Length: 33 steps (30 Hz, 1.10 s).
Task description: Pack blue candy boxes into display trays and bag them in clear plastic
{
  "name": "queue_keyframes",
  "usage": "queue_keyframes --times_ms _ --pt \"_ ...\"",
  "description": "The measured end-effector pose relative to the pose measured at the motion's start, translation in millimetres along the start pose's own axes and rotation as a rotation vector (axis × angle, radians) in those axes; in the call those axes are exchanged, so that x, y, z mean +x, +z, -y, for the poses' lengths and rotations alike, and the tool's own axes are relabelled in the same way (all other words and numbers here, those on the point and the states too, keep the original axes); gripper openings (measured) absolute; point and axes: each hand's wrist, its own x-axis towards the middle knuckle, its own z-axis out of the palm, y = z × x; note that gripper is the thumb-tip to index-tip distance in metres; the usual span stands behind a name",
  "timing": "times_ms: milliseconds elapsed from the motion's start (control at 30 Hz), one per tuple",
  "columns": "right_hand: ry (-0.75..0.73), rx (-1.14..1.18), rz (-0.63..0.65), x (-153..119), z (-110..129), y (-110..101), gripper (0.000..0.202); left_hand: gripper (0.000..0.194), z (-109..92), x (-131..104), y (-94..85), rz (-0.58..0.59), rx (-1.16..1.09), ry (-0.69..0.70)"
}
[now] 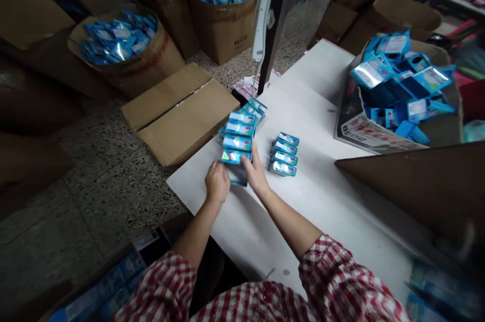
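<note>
A row of several small blue printed boxes (pixel 238 141) lies between my hands near the table's left edge. My right hand (pixel 256 173) grips the row from the right, its thumb on the nearest box and its fingers along the side. At the near left corner, my left hand (pixel 217 182) is closed against the boxes, with its fingertips hidden. Behind the row, more blue boxes (pixel 254 106) lean at an angle. A second short row of blue boxes (pixel 284 154) stands apart to the right of my right hand.
On the white table (pixel 303 104), an open carton (pixel 354 125) at right is heaped with blue boxes. A flattened-looking cardboard box (pixel 185 115) lies beyond the left edge. Two floor cartons (pixel 166 64) hold blue packs. A dark post (pixel 275 24) rises at the table's far edge.
</note>
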Motion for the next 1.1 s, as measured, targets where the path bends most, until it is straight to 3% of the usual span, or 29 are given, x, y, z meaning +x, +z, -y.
queue_keyframes --times_ms 133,233,367,467,567,667,700,767,833,933,1100 --pt "0.037 -0.048 0.017 -78.5 -7.8 1.8 0.064 0.022 11.9 -83.7 -0.5 0.003 -0.034 -0.056" --pt "0.043 -0.173 0.021 -122.9 -27.6 -1.6 0.068 0.02 19.3 -134.5 12.1 0.037 -0.078 -0.081" --pt "0.105 -0.189 -0.015 -170.1 -71.2 -10.5 0.072 0.025 20.9 -183.6 43.1 0.124 -0.128 -0.091" --pt "0.126 -0.099 -0.02 -191.8 -95.7 -28.8 0.067 0.027 16.7 -205.5 63.4 0.174 -0.184 -0.103" --pt "0.113 -0.17 -0.11 -176.3 -98.6 -64.3 0.042 0.025 13.4 -212.8 70.1 0.258 -0.263 -0.111" --pt "-0.056 -0.4 -0.334 -116.7 -91.8 -105.0 0.04 0.036 15.2 -208.5 64.4 0.352 -0.365 -0.118" --pt "-0.138 -0.501 -0.333 -92.9 -91.1 -115.4 0.049 0.043 16.5 -205.2 61.6 0.371 -0.401 -0.117" --pt "-0.248 -0.703 -0.205 -51.8 -94.2 -127.5 0.066 0.057 18.0 -196.2 57.4 0.394 -0.452 -0.108" --pt "-0.299 -0.856 -0.084 -29.2 -101.6 -128.2 0.068 0.07 16.3 -185.0 57.2 0.415 -0.456 -0.089" --pt "-0.335 -1.021 -0.045 -30.2 -112.8 -120.3 0.058 0.076 7.9 -169.0 63.2 0.455 -0.417 -0.052" --pt "-0.4 -1.206 -0.005 -49.1 -113.5 -119.3 0.059 0.049 -2.9 -162.1 71.9 0.437 -0.391 -0.006"
